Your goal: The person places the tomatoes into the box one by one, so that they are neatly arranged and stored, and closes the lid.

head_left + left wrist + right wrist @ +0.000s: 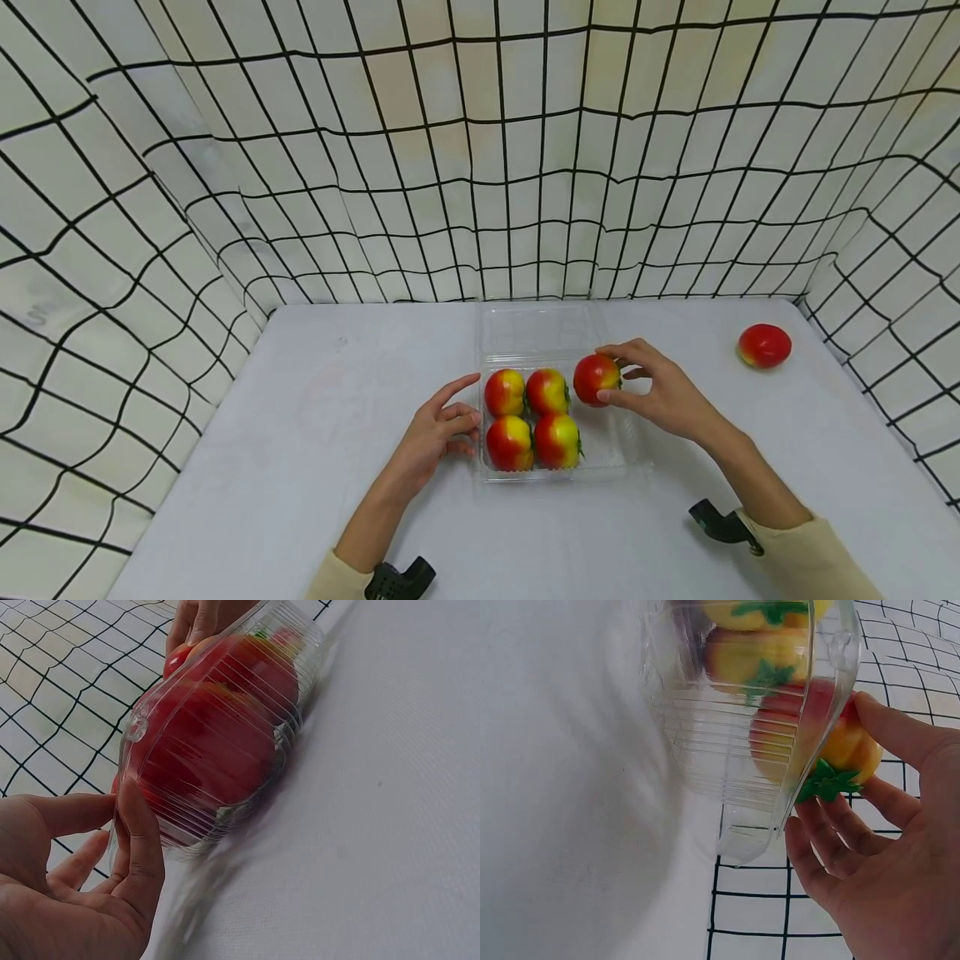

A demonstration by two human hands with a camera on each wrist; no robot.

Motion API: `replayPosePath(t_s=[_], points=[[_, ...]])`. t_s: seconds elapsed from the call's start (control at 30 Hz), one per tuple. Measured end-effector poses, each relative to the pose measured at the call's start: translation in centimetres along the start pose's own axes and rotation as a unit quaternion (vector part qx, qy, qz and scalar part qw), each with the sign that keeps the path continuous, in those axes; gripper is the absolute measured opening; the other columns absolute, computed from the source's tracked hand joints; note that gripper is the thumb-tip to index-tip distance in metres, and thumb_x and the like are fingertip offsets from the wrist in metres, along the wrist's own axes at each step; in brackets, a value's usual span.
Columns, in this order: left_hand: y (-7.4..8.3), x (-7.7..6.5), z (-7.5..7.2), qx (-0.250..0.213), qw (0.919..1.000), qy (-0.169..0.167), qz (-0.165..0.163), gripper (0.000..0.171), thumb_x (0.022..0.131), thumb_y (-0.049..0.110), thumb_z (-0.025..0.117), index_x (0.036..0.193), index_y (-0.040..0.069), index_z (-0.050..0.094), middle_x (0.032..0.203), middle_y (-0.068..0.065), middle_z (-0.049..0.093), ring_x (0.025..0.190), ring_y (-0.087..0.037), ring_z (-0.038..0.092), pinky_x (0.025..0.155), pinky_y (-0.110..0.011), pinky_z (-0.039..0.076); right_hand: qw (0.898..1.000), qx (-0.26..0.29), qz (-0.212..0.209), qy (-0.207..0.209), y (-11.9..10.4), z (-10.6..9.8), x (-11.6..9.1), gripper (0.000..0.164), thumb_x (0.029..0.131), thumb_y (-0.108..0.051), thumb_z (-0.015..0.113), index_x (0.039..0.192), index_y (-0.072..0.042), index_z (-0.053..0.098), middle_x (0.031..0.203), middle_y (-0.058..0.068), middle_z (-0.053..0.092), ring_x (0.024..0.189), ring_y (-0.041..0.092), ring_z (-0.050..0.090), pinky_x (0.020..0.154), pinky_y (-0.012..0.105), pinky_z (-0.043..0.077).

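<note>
A clear plastic clamshell box [604, 450] lies with its lid [537, 330] folded back. Several red-and-yellow tomatoes with green calyxes sit inside, including a front-left tomato [510, 443]. At the box's left side, my left hand [431, 437] has its thumb and fingers spread, the fingertips touching the rim. My right hand [660, 392] grips another tomato [595, 375] over the box's back right part, thumb on the near side and fingers round the far side. In the right wrist view this held tomato [859, 754] is partly seen through the clear wall.
One more red tomato [764, 346] lies apart at the table's back right. The white table [352, 375] is bordered at the back and sides by black netting [525, 179] over pale walls. Dark wrist devices [405, 578] hang under both sleeves.
</note>
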State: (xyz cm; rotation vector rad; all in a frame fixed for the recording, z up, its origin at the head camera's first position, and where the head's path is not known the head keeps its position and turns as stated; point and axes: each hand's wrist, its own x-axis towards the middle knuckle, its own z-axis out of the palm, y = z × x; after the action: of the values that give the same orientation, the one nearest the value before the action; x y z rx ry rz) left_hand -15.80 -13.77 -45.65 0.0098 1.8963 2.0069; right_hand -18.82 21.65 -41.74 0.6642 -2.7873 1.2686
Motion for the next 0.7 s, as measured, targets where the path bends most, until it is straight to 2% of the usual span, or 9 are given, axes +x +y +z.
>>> replayPosePath(t_s=[0.4, 0.7], points=[[-0.03, -0.07, 0.02, 0.000, 1.0000, 0.000, 0.001, 0.060, 0.103, 0.011, 0.062, 0.158, 0.023, 0.042, 0.088, 0.005, 0.065, 0.077, -0.013, 0.063, 0.071, -0.025, 0.062, 1.000, -0.027, -0.001, -0.003, -0.18, 0.47, 0.02, 0.058, 0.089, -0.025, 0.083, 0.141, -0.013, 0.063, 0.126, 0.007, 0.065, 0.118, 0.028, 0.062, 0.105, 0.059, 0.055], [0.00, -0.15, 0.03, 0.000, 1.0000, 0.000, -0.001, 0.059, 0.103, 0.012, 0.062, 0.158, 0.024, 0.043, 0.089, 0.004, 0.065, 0.078, -0.014, 0.063, 0.072, -0.024, 0.062, 0.999, -0.036, 0.007, -0.012, -0.01, 1.04, 0.02, 0.060, 0.089, -0.024, 0.083, 0.142, -0.010, 0.061, 0.130, 0.008, 0.065, 0.120, 0.029, 0.063, 0.108, 0.061, 0.052]])
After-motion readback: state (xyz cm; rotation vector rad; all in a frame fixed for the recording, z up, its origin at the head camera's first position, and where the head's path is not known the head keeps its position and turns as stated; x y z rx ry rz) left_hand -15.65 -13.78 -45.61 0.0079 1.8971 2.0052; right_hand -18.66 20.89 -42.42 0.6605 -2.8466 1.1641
